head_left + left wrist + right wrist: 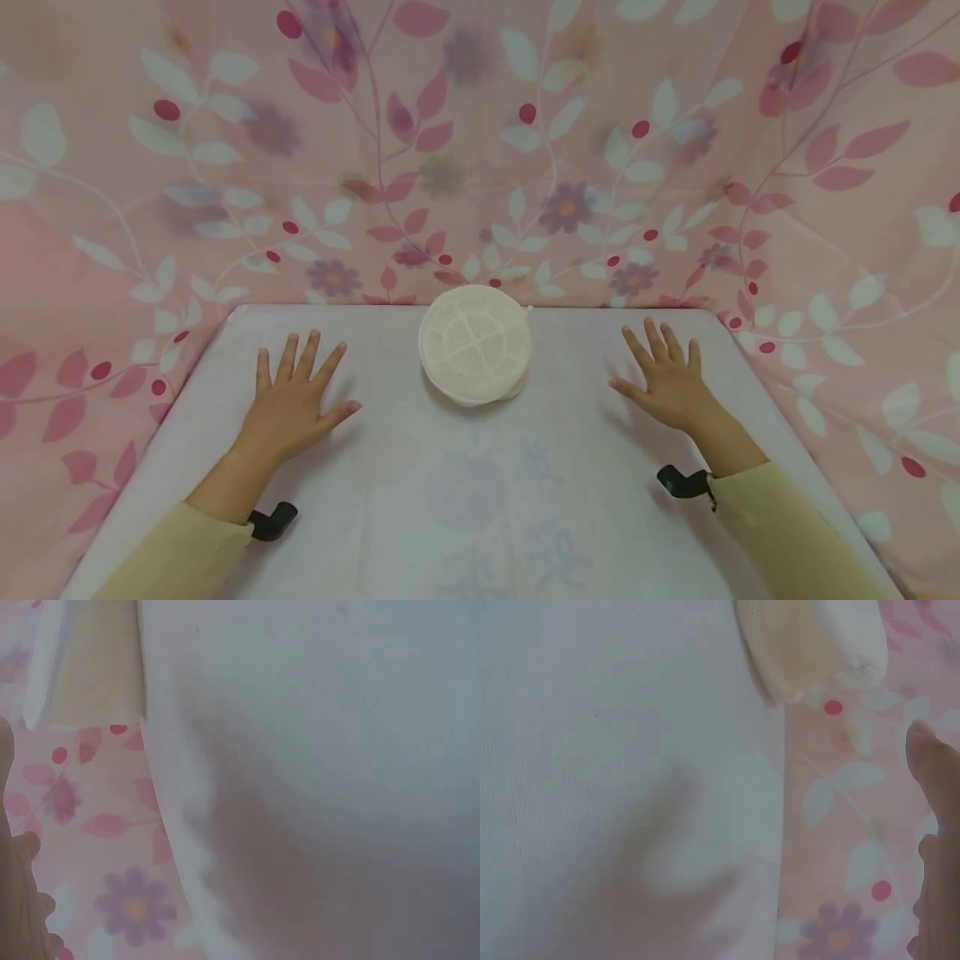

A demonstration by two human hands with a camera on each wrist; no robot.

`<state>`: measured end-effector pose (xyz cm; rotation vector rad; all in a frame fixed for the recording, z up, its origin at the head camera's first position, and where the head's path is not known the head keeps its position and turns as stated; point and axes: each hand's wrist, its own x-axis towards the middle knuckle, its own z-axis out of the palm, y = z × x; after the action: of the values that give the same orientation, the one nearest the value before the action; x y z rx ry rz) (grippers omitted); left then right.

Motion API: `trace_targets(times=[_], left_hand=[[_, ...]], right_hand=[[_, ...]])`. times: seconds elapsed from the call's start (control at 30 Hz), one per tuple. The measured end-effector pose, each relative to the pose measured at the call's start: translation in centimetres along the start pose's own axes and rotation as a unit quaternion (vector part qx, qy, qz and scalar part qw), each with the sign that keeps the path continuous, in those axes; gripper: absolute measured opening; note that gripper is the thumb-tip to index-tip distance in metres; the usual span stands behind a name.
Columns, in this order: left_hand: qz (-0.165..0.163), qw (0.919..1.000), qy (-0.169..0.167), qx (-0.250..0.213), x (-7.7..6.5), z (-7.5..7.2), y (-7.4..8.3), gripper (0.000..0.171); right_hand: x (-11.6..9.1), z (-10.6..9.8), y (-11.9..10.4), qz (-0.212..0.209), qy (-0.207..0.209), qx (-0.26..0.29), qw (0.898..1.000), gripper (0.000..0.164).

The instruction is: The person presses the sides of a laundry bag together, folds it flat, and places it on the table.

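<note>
A round cream-coloured object [475, 344] with a fine mesh top, marked by a cross and ring pattern, stands at the middle of the table's far edge. To its left, my left hand [292, 408] is held palm down over the table with fingers spread, gripping nothing. My right hand [671, 383] mirrors it on the right, fingers likewise apart and holding nothing. Part of the cream object's side [97, 667] shows at the upper left in the left wrist view. The right wrist view has its side [817, 641] at the top, with my right thumb at the right edge.
A white-covered table [360, 500] carries faint bluish printed marks near the middle. Pink floral cloth [480, 150] hangs behind it and along both sides. Black angled pieces [276, 522] stick out at both sleeve cuffs. Hand shadows fall on the white cover.
</note>
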<state>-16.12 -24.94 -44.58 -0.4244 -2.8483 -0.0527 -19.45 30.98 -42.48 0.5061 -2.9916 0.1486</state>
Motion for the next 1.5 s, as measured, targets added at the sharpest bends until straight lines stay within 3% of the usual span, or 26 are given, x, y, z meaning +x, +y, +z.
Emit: trace_targets(times=[0.47,0.73,0.97,1.5], left_hand=[[-0.002,0.9993,0.01,-0.037,2.0,0.7,2.1,0.086],[-0.001,0.9968,0.016,-0.078,2.4,1.2,3.7,0.084],[0.009,0.9933,0.019,-0.114,3.2,1.7,5.3,0.084],[-0.004,0.9763,0.02,-0.215,4.9,2.6,8.0,0.082]], right_hand=[[1.8,1.0,-3.0,-0.002,0.028,0.079,0.997,0.081],[2.5,2.3,-4.6,-0.026,0.051,0.102,0.993,0.08],[3.2,2.9,-6.6,-0.044,0.045,0.135,0.989,0.079],[5.3,3.3,-9.4,-0.034,0.026,0.228,0.973,0.073]])
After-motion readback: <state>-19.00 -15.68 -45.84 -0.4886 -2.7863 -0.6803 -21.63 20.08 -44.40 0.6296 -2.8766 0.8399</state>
